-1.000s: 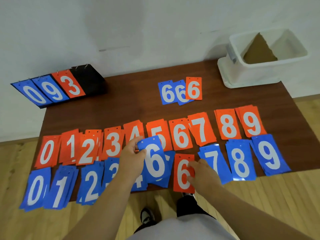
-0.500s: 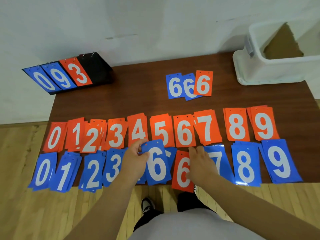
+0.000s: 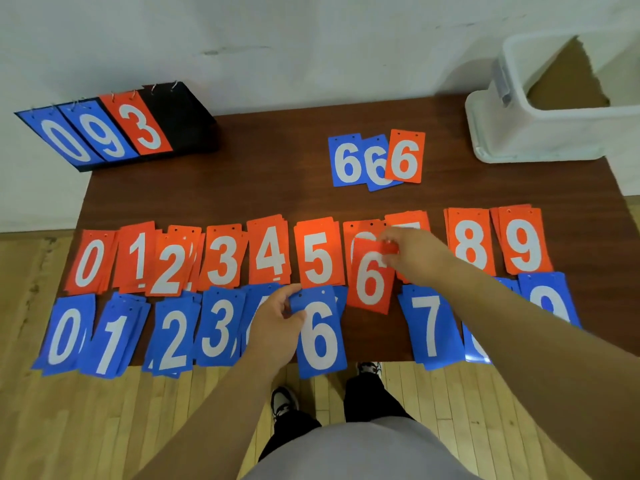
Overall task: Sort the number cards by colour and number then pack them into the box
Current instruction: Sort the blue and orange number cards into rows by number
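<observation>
Left hand (image 3: 277, 327) grips the blue 6 card (image 3: 318, 336) by its upper left edge, thumb on the face, fingers curled under. The card sits in the near row between the blue 3 pile (image 3: 218, 327) and the blue 7 pile (image 3: 431, 329), and its lower end hangs past the table (image 3: 259, 188) edge. The hand and card cover the blue piles in between.

Right hand (image 3: 412, 251) pinches the top edge of the orange 6 card (image 3: 369, 282) with its fingertips. The card is tilted slightly. Its top overlaps the orange 6 pile (image 3: 360, 228) and its bottom reaches into the gap in the blue row. Can't tell if it's lifted clear or lying on the pile; that area is motion-blurred.

Layout:
- Far row: orange piles 0–9, left to right. The orange 5 pile (image 3: 318, 258) is just left of the held card, and the 7 pile is mostly behind the right hand.
- Near row: blue piles. The right forearm partly hides the 8 and 9.
- Three loose 6 cards (image 3: 375, 161), two blue and one orange, overlap at mid-table, well apart from both rows.

White plastic box (image 3: 519, 133) is at the far right corner, open top, with a piece of brown cardboard (image 3: 568, 84) inside. No number cards are visible in it.

Flip scoreboard (image 3: 114, 129) at the far left corner shows 0, 9, 3.
</observation>
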A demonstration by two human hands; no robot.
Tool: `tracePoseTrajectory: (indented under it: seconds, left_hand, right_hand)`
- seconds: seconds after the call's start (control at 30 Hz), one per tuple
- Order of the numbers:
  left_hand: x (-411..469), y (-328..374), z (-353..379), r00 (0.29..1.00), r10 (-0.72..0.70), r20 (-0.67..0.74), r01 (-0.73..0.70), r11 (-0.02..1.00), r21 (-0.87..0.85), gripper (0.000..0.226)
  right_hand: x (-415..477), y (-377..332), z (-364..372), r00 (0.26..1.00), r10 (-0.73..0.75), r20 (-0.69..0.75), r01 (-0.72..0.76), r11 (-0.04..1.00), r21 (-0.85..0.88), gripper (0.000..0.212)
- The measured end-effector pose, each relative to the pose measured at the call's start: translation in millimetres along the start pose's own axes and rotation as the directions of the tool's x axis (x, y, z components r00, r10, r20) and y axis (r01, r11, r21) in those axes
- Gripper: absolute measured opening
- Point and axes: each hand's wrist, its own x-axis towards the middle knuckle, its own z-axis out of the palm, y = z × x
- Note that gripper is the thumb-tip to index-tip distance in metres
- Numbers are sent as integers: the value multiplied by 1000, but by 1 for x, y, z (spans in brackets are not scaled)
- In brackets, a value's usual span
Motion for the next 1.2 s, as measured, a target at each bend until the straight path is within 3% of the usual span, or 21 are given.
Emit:
tracePoseTrajectory:
  seconds: [0.17, 0.2, 0.27, 0.33, 0.37, 0.43, 0.53, 0.63, 0.7, 0.77, 0.8, 0.97, 1.2]
  left_hand:
    - [0, -1, 9, 1000, -2, -29, 2, 1000, -21, 39]
    - [1, 0, 10, 999, 2, -36, -3, 1000, -22, 39]
    - [4, 3, 13, 999, 9, -36, -10, 999, -37, 39]
    - [6, 6, 20, 1000, 6, -9, -7, 998, -59, 39]
    - [6, 7, 26, 1000, 4, 15, -3, 998, -69, 39]
    - [7, 9, 39, 997, 13, 71, -10, 998, -55, 39]
    - [11, 8, 61, 985, 78, 156, -95, 990, 107, 38]
    - [16, 4, 78, 959, 188, 213, -265, 863, 431, 43]
    - [18, 0, 85, 932, 271, 239, -361, 682, 636, 43]
    - [19, -2, 89, 914, 332, 235, -385, 524, 759, 43]
    - [18, -2, 90, 912, 350, 214, -374, 498, 782, 44]
    - [21, 3, 88, 922, 352, 164, -339, 526, 780, 51]
    - [55, 49, 69, 965, 262, -12, -201, 769, 606, 51]
  right_hand:
    - [36, -7, 13, 982, -8, -189, -29, 982, -189, 61]
    - [32, -7, 18, 968, -11, -250, -34, 984, -175, 65]
    - [16, -9, 26, 953, 2, -304, 12, 999, 45, 54]
    - [-8, -12, 36, 987, 2, -163, 51, 945, 324, 35]
    - [-21, -11, 43, 998, -34, -45, 48, 931, 363, 30]
    - [-39, -3, 58, 991, -91, 94, 53, 935, 350, 24]
    - [-46, 17, 71, 996, -49, 71, 26, 955, 296, 20]
    - [-43, 30, 73, 1000, -26, 17, 24, 991, 131, 17]
    - [-41, 35, 73, 999, -39, -17, 39, 998, 40, 17]
    - [-38, 38, 72, 998, -49, -43, 48, 999, -11, 19]
    - [-36, 39, 71, 997, -47, -55, 46, 999, -17, 21]
    - [-27, 42, 58, 994, -28, -106, 29, 1000, 11, 23]
    - [13, 35, 15, 977, 106, -187, -85, 989, 119, 29]
